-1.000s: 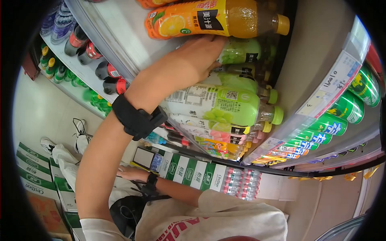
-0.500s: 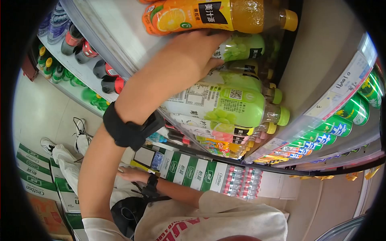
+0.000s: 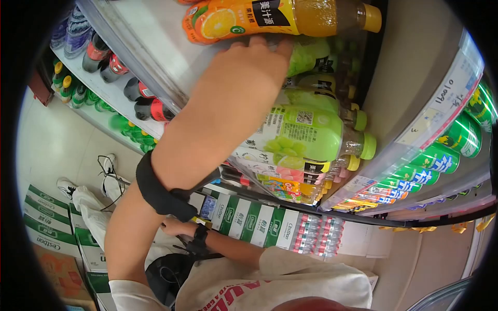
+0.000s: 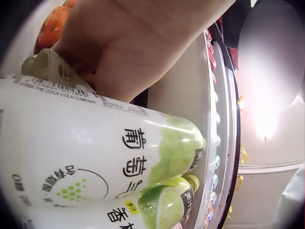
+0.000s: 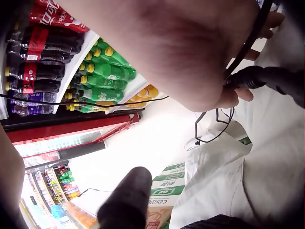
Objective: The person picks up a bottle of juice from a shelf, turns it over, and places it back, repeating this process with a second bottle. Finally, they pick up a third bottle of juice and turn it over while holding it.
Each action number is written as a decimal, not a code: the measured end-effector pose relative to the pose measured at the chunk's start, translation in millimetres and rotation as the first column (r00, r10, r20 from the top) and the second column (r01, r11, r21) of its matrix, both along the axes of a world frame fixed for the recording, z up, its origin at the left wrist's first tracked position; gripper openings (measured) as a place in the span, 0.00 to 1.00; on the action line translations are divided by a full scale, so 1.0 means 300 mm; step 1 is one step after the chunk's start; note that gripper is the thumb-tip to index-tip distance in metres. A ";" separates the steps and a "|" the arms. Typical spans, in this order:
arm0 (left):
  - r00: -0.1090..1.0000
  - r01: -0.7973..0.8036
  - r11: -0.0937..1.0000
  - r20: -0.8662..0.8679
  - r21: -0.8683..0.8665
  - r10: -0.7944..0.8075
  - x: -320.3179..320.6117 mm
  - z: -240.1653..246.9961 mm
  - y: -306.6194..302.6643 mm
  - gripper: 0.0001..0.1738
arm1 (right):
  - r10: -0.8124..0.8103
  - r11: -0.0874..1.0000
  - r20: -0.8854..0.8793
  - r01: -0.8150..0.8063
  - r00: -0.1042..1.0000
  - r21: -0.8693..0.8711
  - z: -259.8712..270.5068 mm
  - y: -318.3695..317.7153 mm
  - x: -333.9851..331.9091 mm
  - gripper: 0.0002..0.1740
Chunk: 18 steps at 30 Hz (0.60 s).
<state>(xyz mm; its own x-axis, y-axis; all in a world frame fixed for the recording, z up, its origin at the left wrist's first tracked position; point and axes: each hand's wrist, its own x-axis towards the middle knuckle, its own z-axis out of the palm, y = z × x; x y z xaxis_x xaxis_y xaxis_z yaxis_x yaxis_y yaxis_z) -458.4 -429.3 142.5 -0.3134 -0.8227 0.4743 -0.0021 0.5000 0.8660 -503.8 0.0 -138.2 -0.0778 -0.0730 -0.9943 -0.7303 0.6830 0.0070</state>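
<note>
My left hand [image 3: 249,70] reaches in among the bottles on the shelf. It grips a green grape juice bottle [image 3: 307,56], which lies tilted against its neighbours; most of my fingers are hidden. An orange juice bottle [image 3: 259,19] stands right beside the knuckles. On the other side, more grape juice bottles [image 3: 303,129] are lined up, one with its white and green label [image 4: 138,152] large in the left wrist view. My right hand [image 3: 177,226] hangs loosely curled by the light trousers [image 5: 209,186], a black cable [image 5: 250,43] running past it.
Cola bottles [image 3: 150,109] and green soda bottles [image 5: 102,71] fill lower shelves. A price-tag rail [image 3: 430,109] edges the shelf with green cans [image 3: 459,136]. Green-and-white cartons [image 3: 254,220] and packs of water bottles [image 3: 317,233] stand on the floor.
My left hand has turned so its back and knuckles show, and the thumb has gone out of sight. The grape juice bottle has tilted. My right hand's fingers have curled in slightly.
</note>
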 end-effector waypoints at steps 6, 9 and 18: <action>0.993 -0.019 0.999 0.116 -0.048 0.024 0.071 0.031 0.003 0.32 | 0.058 0.998 -0.045 -0.058 0.997 0.012 0.059 -0.045 0.004 0.29; 0.981 -0.005 0.994 0.192 -0.107 0.025 0.122 0.041 0.002 0.31 | 0.030 0.996 -0.021 -0.032 0.999 -0.079 0.006 0.027 -0.026 0.33; 0.953 -0.028 0.988 0.296 -0.154 0.073 0.260 0.069 0.035 0.32 | 0.169 0.984 -0.033 -0.167 0.985 0.058 -0.056 -0.007 -0.045 0.43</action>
<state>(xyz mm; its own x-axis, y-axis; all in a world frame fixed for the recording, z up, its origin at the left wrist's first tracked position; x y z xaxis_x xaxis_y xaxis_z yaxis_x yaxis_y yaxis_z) -380.4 -418.8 163.3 -0.4191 -0.7701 0.4810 -0.2786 0.6133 0.7391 -517.3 -2.2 -155.2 -0.1064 -0.0332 -0.9938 -0.8332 0.5484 0.0708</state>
